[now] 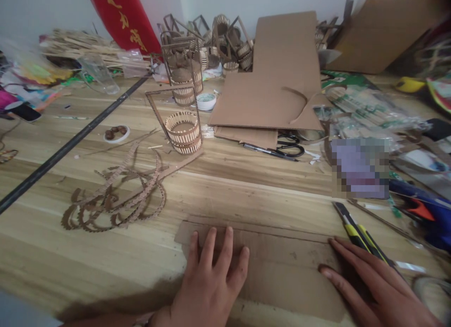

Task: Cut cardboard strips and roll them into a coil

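While both hands (pixel 207 284) (pixel 378 282) rest unclenched on it, the flat brown cardboard (pixel 278 266) shows smudges and a long dark line.

A pale, blue-grey wall (pixel 218 5) stands at twelve o'clock, with a faint vertical corner (pixel 182 7) just toward eleven. At eleven o'clock a red panel (pixel 132 12) with gold characters slants before it. A light wooden table (pixel 225 179) fills most of the view, its darker grain streaks running roughly from nine toward three. The light is soft and rather dim, leaving a mild sheen at the tabletop's centre.
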`<state>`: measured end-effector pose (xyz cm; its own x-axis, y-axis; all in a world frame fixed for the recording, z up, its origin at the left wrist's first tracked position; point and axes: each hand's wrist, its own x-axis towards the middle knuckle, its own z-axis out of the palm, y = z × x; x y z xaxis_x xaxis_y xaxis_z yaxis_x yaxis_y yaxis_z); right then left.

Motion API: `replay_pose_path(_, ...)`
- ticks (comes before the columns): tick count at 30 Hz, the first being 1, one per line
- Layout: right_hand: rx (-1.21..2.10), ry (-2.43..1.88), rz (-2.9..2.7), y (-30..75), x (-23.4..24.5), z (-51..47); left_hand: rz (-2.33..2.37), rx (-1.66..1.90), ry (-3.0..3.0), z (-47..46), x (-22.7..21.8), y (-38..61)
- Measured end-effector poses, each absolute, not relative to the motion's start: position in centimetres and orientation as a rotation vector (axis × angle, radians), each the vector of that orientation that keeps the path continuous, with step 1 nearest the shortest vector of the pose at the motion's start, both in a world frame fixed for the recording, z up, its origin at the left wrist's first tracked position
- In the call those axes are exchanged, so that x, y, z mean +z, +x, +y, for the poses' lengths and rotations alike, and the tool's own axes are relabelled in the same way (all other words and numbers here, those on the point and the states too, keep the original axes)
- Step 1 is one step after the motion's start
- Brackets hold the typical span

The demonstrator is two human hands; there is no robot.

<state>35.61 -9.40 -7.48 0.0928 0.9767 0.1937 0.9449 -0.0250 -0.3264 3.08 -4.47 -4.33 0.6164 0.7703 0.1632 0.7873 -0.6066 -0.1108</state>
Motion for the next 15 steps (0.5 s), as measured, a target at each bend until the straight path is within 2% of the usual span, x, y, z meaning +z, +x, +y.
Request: replay_pose_path(15, 0.003, -1.975, -2.018, 35.47, -7.28, -9.27, -1.248, -0.056, -2.675, -4.28, -3.93, 3.04)
